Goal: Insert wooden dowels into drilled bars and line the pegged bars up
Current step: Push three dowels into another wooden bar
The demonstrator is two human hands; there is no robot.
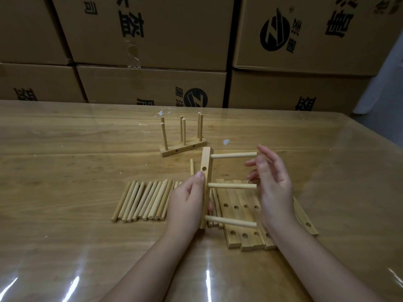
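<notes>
My left hand (187, 201) grips a drilled wooden bar (206, 171), held on end above the table. Three dowels stick out of it to the right: top (234, 155), middle (232, 185), bottom (231, 221). My right hand (272, 186) hovers at the dowel tips with fingers spread and relaxed, holding nothing. Farther back stand two pegged bars (183, 147) close together, their dowels upright. A row of loose dowels (144, 200) lies to the left of my left hand. Several drilled bars (242, 219) lie flat under my hands.
One stray dowel (192, 166) lies just left of the held bar. The glossy wooden table (65, 171) is covered by clear film. Stacked cardboard boxes (152, 40) form a wall behind the far table edge.
</notes>
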